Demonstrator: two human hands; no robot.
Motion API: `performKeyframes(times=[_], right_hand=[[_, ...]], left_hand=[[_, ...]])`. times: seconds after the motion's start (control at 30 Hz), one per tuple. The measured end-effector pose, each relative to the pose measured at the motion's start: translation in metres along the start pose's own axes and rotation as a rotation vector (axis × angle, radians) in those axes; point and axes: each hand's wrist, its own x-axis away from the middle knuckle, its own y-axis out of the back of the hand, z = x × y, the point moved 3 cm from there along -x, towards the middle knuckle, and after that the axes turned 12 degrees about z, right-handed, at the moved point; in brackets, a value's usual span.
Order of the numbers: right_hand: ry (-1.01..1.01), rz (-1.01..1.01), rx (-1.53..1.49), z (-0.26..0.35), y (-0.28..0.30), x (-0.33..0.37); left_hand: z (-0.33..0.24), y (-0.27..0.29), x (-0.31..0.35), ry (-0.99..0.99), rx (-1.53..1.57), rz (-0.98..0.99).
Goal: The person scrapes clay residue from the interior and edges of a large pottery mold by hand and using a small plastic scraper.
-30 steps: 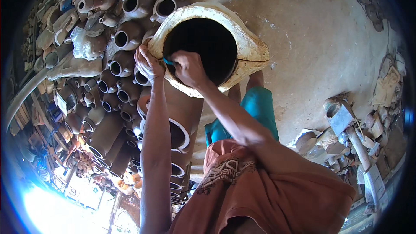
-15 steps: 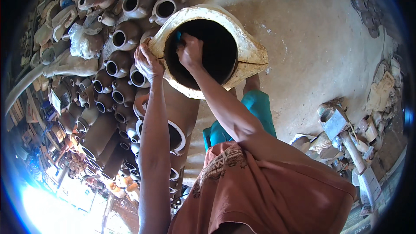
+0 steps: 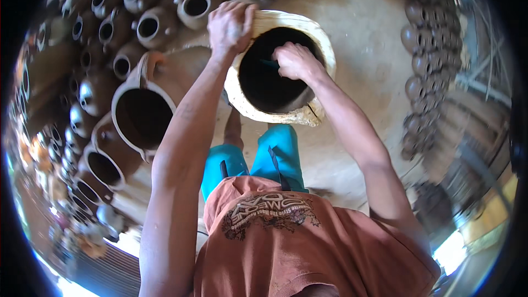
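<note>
A thick-walled, cream-coloured mould (image 3: 240, 103) stands before me with its round mouth up. A dark layer lines its inside, and a crack-like seam shows at its lower right. My left hand (image 3: 231, 28) grips the upper left of the rim, fingers bent over the edge. Inside the mouth is my right hand (image 3: 298, 61), near the upper right of the wall, with closed fingers. A small teal piece (image 3: 268, 64) pokes out from them, mostly lost in shadow, so its kind cannot be made out. The bottom of the mould is too dark to see.
Left of the mould lie large brown jars, one wide-mouthed jar (image 3: 116, 111) close to my left forearm. Several spouted clay pots (image 3: 196, 4) stand in rows beyond. Stacked dark pots (image 3: 421, 38) line the right side, near a wooden slatted thing (image 3: 459, 135).
My view has turned. My left hand has gone from the rim's left side to its upper left. My right hand has moved from the left inner wall to the upper right, still with the teal piece.
</note>
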Motion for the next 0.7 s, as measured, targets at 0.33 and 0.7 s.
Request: performKeyframes(times=[0.33, 0.7], right_hand=[[0.491, -0.289, 0.194, -0.106, -0.167, -0.159], [0.292, 0.673, 0.486, -0.058, -0.162, -0.125]], left_hand=[[-0.013, -0.002, 0.008, 0.101, 0.057, -0.059], [-0.007, -0.002, 0.011, 0.16, 0.06, -0.095]])
